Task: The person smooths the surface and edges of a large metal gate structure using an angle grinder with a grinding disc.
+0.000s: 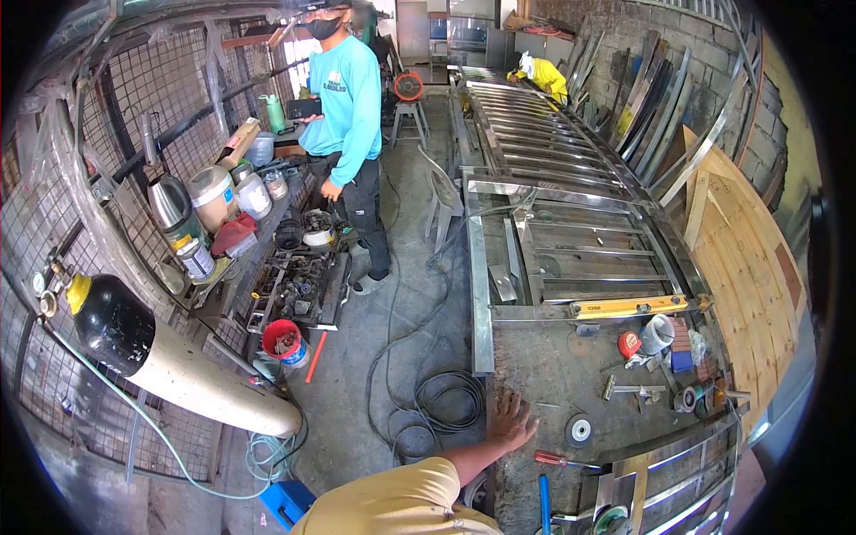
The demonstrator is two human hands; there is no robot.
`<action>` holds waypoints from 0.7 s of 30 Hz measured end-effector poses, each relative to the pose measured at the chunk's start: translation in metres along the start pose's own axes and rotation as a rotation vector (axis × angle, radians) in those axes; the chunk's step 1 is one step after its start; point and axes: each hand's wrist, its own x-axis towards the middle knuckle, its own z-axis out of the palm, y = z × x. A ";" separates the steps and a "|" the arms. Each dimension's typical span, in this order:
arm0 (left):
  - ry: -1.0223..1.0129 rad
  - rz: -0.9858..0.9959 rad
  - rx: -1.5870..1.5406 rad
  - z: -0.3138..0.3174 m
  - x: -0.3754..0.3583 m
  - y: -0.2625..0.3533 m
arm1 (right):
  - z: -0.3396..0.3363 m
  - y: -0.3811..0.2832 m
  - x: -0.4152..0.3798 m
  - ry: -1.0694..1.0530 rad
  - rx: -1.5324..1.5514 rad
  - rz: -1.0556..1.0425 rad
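My left hand (511,422) rests palm down on the near left edge of the worktable (526,357), fingers spread and holding nothing. A tan sleeve covers the upper arm. To its right lie a grinding disc (580,432) and a screwdriver (563,458) with a red handle. A blue bar-shaped tool (545,504) lies closer to me. Beyond the hand, a long metal frame with crossbars (588,187) stretches away over the table, bearing a yellow spirit level (629,307). My right hand is out of view.
A person in a turquoise shirt (352,98) stands left of the aisle; another in yellow (542,75) bends over the frame's far end. A gas cylinder (205,383) leans at left. Coiled cable (448,401) lies on the floor. A tape measure (629,344) sits on the table.
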 end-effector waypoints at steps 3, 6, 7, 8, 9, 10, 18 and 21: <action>0.003 -0.001 -0.007 0.003 0.001 0.000 | 0.000 0.002 -0.002 0.009 0.006 0.008; 0.010 -0.006 -0.018 0.003 0.000 -0.001 | 0.000 0.005 -0.005 0.016 0.014 0.010; 0.006 -0.006 -0.014 0.002 0.001 -0.001 | 0.000 0.005 -0.006 0.015 0.014 0.011; 0.002 -0.006 -0.010 0.002 0.001 0.000 | 0.000 0.003 -0.005 0.024 0.020 0.012; 0.003 -0.005 -0.013 0.002 0.001 -0.001 | 0.000 0.005 -0.007 0.026 0.022 0.013; 0.005 -0.005 -0.016 0.002 0.000 -0.001 | 0.000 0.005 -0.008 0.030 0.025 0.012; 0.077 -0.013 -0.028 0.006 0.000 -0.003 | -0.001 0.030 -0.032 0.148 0.122 0.017; 0.088 -0.005 0.028 -0.002 0.001 0.001 | 0.000 0.045 -0.057 0.311 0.260 -0.008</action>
